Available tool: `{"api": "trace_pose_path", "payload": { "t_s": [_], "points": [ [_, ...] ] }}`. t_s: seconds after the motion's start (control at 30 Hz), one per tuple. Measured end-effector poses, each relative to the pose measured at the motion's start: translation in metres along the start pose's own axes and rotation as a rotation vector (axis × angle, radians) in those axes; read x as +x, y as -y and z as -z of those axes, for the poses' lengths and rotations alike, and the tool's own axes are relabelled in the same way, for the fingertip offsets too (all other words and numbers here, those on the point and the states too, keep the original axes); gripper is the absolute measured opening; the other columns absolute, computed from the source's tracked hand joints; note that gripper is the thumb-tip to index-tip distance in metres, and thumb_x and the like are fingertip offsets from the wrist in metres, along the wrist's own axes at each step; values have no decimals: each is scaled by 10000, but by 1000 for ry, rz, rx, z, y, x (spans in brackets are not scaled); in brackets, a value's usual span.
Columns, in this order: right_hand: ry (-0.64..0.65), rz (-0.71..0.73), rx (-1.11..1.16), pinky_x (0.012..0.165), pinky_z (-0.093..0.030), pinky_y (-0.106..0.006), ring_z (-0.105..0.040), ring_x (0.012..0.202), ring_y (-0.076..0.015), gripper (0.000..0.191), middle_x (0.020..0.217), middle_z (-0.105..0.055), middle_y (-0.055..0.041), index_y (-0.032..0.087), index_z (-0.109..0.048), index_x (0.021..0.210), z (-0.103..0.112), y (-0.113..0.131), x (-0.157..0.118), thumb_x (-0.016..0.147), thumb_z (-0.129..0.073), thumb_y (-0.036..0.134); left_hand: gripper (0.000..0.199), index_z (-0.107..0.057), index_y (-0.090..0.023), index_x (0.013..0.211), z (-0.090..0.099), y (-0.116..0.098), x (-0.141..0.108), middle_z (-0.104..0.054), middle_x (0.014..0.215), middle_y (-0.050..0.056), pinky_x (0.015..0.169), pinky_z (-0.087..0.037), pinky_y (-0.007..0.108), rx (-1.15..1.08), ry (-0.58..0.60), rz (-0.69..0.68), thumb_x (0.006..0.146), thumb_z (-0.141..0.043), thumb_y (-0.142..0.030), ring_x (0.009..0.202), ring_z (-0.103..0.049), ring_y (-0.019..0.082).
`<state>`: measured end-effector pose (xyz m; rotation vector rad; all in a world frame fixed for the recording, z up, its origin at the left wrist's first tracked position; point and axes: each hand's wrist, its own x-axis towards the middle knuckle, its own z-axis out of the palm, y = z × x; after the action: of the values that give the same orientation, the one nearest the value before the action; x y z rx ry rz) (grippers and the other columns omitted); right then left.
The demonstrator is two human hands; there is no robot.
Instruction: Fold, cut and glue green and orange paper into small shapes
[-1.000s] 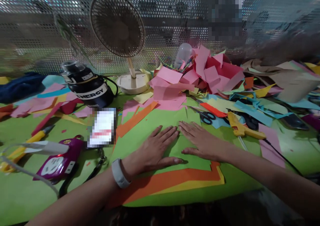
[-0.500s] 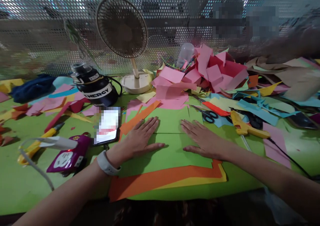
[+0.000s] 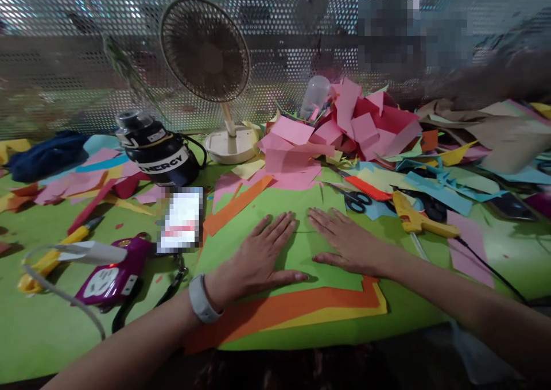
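Both palms rest flat on a sheet of light green paper at the middle of the table. My left hand lies open with its fingers stretched forward and its thumb pointing right; a pale band circles that wrist. Close to its right, my right hand is also open, fingers together and pointing forward-left, thumb toward the left thumb. Beneath the green sheet, orange paper and yellow paper stick out along the near edge. An orange strip lies at the far left of the sheet.
Left stand a phone, a purple device, a yellow cutter and a dark bottle. Behind are a fan and piled pink scraps. Scissors and a yellow glue gun with a cord lie right.
My left hand has slid to the right over the green paper, closer to my right hand. My right hand stays about where it was. The view has shifted slightly.
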<state>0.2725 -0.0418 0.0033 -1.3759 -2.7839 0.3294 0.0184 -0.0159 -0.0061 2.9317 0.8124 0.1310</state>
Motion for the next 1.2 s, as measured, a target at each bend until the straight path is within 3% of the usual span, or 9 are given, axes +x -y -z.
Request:
{"api": "trace_pose_path", "payload": {
  "t_s": [0.33, 0.5, 0.6, 0.63, 0.7, 0.77, 0.83, 0.97, 1.2],
  "points": [
    [16, -18, -39, 1194, -122, -513, -222, 1466, -297, 901, 1581, -243, -179, 128, -170, 1550, 0, -6, -10, 894, -304, 732, 1046, -180, -56, 1526, 7, -1, 1, -150, 1598, 190, 1200, -128, 472, -107, 101, 59, 818, -257, -822, 1479, -138, 311],
    [-23, -145, -56, 1140, -259, -531, -357, 1396, -354, 792, 1487, -432, -206, 102, -452, 1422, 27, -13, -18, 897, -355, 688, 1078, -183, -66, 1530, 7, -3, 2, -149, 1595, 191, 1202, -121, 473, -148, 97, 71, 790, -286, -843, 1476, -139, 318],
    [-159, -320, 63, 956, -458, -467, -613, 1110, -326, 470, 1137, -687, -172, 133, -648, 1122, 53, -5, 3, 947, -383, 479, 1077, -192, -81, 1529, 5, -2, 0, -166, 1590, 189, 1196, -131, 490, -164, 63, 71, 781, -289, -851, 1472, -160, 320],
    [-139, -373, 164, 835, -512, -412, -674, 935, -287, 390, 967, -724, -140, 145, -664, 989, 59, 0, 14, 934, -424, 448, 1074, -196, -85, 1527, 4, -2, 0, -170, 1589, 190, 1194, -135, 490, -162, 50, 69, 780, -289, -852, 1470, -168, 319],
    [85, -437, 469, 647, -521, -297, -684, 686, -200, 319, 735, -712, -74, 165, -626, 781, 62, 8, 39, 898, -521, 444, 1069, -206, -87, 1525, 2, -2, -1, -178, 1587, 191, 1194, -137, 478, -152, 23, 62, 782, -286, -851, 1469, -175, 315],
    [315, -514, 670, 556, -485, -236, -659, 576, -149, 343, 622, -678, -40, 170, -562, 637, 55, 13, 61, 867, -595, 422, 1070, -219, -80, 1521, 0, -1, -1, -184, 1586, 192, 1197, -134, 464, -145, 10, 55, 782, -281, -851, 1471, -173, 309],
    [414, -534, 713, 489, -443, -212, -635, 499, -127, 406, 538, -643, -22, 166, -533, 561, 43, 11, 75, 852, -627, 433, 1074, -229, -73, 1518, -1, -1, -1, -184, 1586, 191, 1199, -129, 458, -148, 10, 50, 781, -275, -853, 1473, -165, 303],
    [516, -581, 796, 458, -450, -204, -607, 429, -110, 486, 440, -598, -2, 147, -548, 522, 26, -1, 82, 802, -683, 520, 1110, -215, -62, 1522, 0, -1, 1, -168, 1585, 201, 1199, -128, 473, -161, 49, 62, 761, -289, -867, 1472, -156, 313],
    [517, -660, 867, 535, -558, -250, -620, 435, -130, 478, 408, -585, 8, 139, -588, 563, 25, -11, 72, 729, -743, 559, 1099, -185, -71, 1532, 4, -1, 1, -176, 1589, 201, 1198, -142, 478, -153, 60, 63, 771, -309, -854, 1471, -165, 322]
  ]
}}
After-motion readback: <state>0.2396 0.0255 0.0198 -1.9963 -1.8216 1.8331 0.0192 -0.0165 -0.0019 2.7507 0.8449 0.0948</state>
